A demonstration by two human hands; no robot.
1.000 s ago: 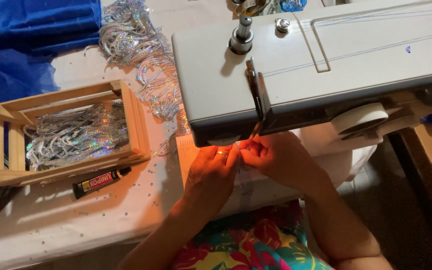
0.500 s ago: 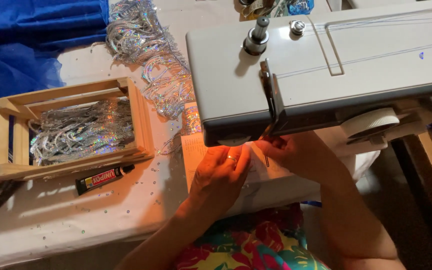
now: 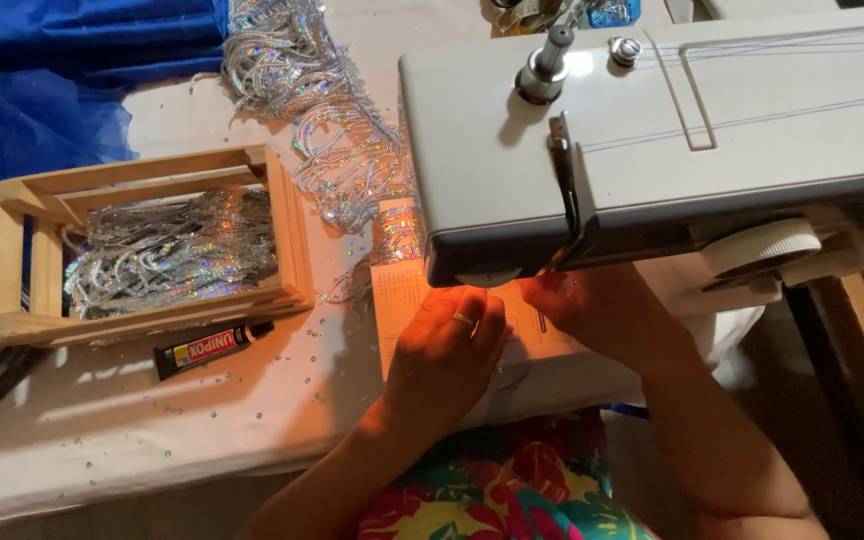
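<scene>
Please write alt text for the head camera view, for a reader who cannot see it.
Two bare hands, left hand and right hand, rest on a lit sheet of paper under the head of a white sewing machine. To the left, a wooden tray holds silver sequin fringe, with a small black glue tube beside it.

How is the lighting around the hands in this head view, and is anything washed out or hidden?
Head view: warm orange lamp glow floods the left hand, right hand and the paper under them; the sewing machine hides the fingertips; sequin fringe sparkles with glare; focus is fairly sharp.
</scene>
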